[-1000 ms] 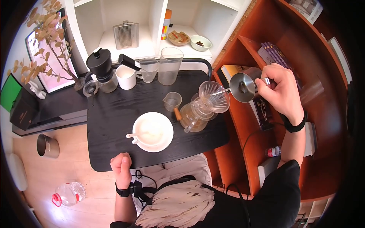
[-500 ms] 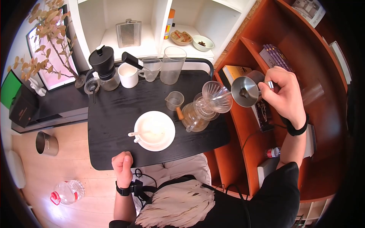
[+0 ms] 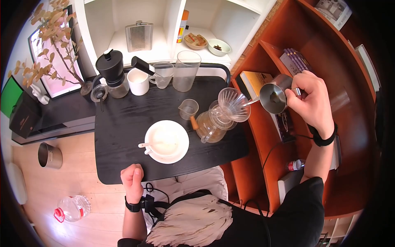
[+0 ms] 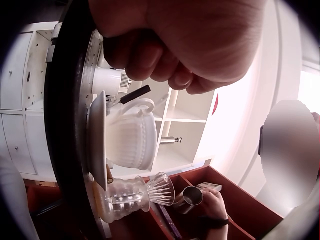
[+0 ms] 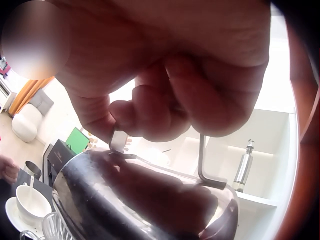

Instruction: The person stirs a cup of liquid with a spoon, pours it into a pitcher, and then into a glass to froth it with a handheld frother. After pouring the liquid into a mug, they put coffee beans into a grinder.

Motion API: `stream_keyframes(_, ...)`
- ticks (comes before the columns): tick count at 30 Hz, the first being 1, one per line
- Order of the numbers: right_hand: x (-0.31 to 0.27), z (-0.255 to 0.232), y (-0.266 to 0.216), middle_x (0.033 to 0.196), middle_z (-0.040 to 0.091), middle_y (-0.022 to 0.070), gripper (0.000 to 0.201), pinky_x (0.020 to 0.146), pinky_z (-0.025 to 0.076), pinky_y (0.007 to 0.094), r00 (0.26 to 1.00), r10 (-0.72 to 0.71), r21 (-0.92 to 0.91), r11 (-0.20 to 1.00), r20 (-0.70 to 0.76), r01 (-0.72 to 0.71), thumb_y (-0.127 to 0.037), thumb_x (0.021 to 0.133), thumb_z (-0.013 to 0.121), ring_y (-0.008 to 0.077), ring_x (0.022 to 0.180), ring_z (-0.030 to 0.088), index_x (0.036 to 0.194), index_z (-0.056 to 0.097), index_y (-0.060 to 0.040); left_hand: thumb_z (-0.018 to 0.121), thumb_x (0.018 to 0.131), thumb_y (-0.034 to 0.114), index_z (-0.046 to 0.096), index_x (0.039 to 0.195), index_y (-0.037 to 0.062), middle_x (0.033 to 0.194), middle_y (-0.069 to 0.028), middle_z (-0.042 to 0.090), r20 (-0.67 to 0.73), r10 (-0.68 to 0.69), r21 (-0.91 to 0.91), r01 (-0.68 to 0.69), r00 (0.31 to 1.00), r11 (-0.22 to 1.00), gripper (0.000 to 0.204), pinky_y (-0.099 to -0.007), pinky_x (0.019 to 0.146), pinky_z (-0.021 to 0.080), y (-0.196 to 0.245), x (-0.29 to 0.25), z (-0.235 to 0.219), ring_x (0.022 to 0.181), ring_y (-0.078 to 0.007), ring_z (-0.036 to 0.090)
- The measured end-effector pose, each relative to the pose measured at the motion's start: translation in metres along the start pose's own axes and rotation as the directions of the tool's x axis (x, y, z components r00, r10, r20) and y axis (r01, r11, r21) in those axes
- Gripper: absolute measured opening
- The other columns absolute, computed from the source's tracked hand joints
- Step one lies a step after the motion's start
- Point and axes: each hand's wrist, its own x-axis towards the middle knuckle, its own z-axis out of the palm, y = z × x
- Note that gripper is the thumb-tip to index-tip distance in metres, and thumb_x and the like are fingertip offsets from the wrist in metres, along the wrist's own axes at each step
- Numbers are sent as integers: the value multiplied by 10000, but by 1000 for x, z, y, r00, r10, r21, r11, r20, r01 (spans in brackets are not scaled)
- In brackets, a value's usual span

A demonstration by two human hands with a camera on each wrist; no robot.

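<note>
In the head view my right hand point(image 3: 312, 99) grips the handle of a steel kettle point(image 3: 273, 98), its spout at the rim of a ribbed clear dripper point(image 3: 233, 105). That dripper sits on a glass server point(image 3: 210, 128) with brownish liquid inside and a wooden handle. The right wrist view shows the fingers curled round the handle above the kettle's body point(image 5: 145, 195). My left hand point(image 3: 132, 181) lies at the table's front edge, fingers curled, holding nothing; the left wrist view shows the same curled hand point(image 4: 175, 40). Nearest it stands a white cup point(image 3: 164, 142) on a saucer with a spoon.
On the black table point(image 3: 123, 127) are a small glass pitcher point(image 3: 189, 108), a tall glass point(image 3: 186, 71), a glass mug point(image 3: 163, 75), a white mug point(image 3: 138, 82) and a black grinder point(image 3: 111, 68). A brown bookshelf point(image 3: 255, 160) borders the right side; a water bottle point(image 3: 74, 208) is on the floor.
The kettle swung slightly away to the left, then moved back right with my right hand, its spout showing again at the dripper. My left hand has stayed nearly still.
</note>
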Motion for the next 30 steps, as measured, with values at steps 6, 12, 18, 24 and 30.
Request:
stream_keyframes(6,3,-6,-7,589,433,85,176,554,373,380,993,-99,48,994,68,96,-87,676,687,253,609,437,660,527,-16,546,1047,218,377,669,27,588,-4,391,0,1,11,-1,1000,1000,455,-300,498,219,1,0,0,537,-97,317)
stream_keyframes(12,18,4,-16,601,472,106,195,575,391,393,980,-175,25,985,96,173,-128,679,677,282,643,456,657,520,-14,544,1050,240,372,672,28,589,-5,385,-4,0,15,0,1000,1000,466,-300,502,214,0,-1,-1,541,-96,309)
stream_keyframes(18,36,13,-7,591,454,152,264,569,395,401,981,-177,30,984,82,175,-198,717,657,303,608,455,654,505,8,549,1052,259,373,675,28,596,0,378,-6,-8,12,9,1000,1000,476,-299,506,212,2,0,0,548,-94,302)
stream_keyframes(24,42,23,14,589,304,95,328,527,335,355,976,81,192,974,202,-120,-184,782,652,146,571,318,657,434,27,551,1054,261,379,676,29,595,-1,380,-9,-6,-1,6,1000,1000,476,-299,506,215,2,-1,0,548,-94,308)
stream_keyframes(30,40,24,30,584,360,60,311,554,357,327,965,155,234,950,214,-205,-172,809,642,108,590,382,666,449,26,548,1054,247,381,672,28,594,-2,384,0,4,8,-4,1000,1000,471,-301,505,217,2,0,0,546,-98,311)
